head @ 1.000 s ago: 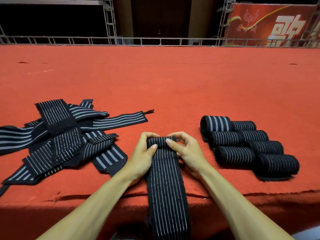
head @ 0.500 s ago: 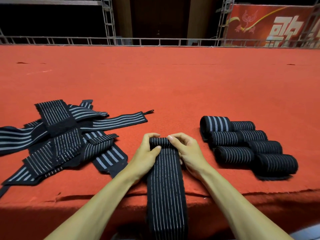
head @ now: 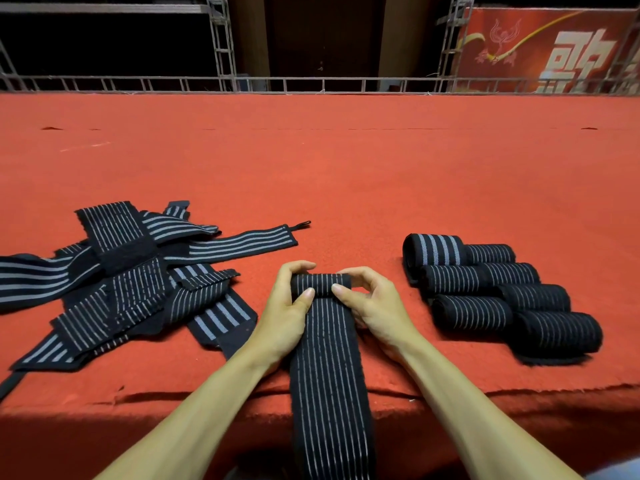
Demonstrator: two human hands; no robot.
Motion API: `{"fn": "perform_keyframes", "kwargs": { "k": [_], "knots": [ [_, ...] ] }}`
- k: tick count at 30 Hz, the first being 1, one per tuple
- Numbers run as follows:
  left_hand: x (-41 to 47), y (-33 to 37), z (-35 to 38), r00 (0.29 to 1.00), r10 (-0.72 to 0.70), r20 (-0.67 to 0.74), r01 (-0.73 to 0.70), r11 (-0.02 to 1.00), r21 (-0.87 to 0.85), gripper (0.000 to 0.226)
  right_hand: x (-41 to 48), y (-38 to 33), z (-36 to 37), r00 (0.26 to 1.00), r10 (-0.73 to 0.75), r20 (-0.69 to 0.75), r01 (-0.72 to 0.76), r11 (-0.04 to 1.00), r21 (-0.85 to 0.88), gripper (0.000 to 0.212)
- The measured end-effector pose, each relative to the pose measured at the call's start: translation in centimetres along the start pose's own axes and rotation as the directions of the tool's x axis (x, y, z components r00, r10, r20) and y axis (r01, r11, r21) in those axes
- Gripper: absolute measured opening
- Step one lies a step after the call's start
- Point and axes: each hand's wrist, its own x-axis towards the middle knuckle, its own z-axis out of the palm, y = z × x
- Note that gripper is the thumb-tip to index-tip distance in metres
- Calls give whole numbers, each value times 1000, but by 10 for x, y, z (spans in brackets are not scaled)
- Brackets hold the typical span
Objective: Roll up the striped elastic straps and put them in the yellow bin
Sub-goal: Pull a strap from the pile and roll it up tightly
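Observation:
A black strap with thin grey stripes (head: 329, 358) lies in front of me on the red carpeted surface (head: 346, 168), its near end hanging over the front edge. Its far end is wound into a small roll (head: 320, 284). My left hand (head: 285, 317) grips the roll's left end, thumb on top. My right hand (head: 374, 306) grips the right end with thumb and curled fingers. A heap of several unrolled striped straps (head: 121, 282) lies to the left. Several rolled straps (head: 498, 292) sit in a cluster to the right. No yellow bin is in view.
The carpet's front edge (head: 485, 393) runs just below my wrists and drops away. A metal railing (head: 311, 83) borders the far edge, with truss posts and a red banner (head: 554, 50) behind it.
The roll at the strap's far end has grown slightly thicker and come a little nearer to me as both hands turned it. The heap and the rolled straps have not moved.

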Motion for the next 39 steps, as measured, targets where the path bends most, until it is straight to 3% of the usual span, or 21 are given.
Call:
{"fn": "perform_keyframes", "kwargs": {
  "k": [5,8,11,14,16,23,28,32,35,39],
  "knots": [
    [1,-2,-2,999,47,-26,-47,999,-22,47,2,-1,1,998,51,-35,-54,994,-92,27],
    [0,-2,-2,998,57,-30,-57,998,-5,52,4,2,3,998,51,-34,-58,971,-234,31],
    [-1,-2,-1,999,37,-2,-37,999,21,49,5,4,2,999,43,-29,-47,988,-146,27],
    [1,-3,2,998,-44,39,43,999,9,42,4,4,-1,1000,22,-10,-22,999,28,9],
    [3,-3,3,994,-96,45,97,995,-15,41,3,3,0,999,19,-26,-17,997,69,11],
    [5,-2,3,986,-156,54,162,979,-121,26,2,7,-6,990,-142,-15,141,989,-46,29],
    [-3,3,0,990,-141,30,144,976,-163,21,3,7,-3,988,-154,8,153,971,-184,30],
    [-3,3,-2,997,-69,27,73,983,-169,31,6,8,-1,995,-84,-53,69,970,-233,15],
    [-3,6,-2,1000,-1,28,5,989,-145,35,8,5,4,996,-4,-93,-21,965,-262,28],
    [-1,1,-1,998,4,62,3,995,-103,40,11,5,11,985,90,-150,-109,986,-124,30]
  ]
}}
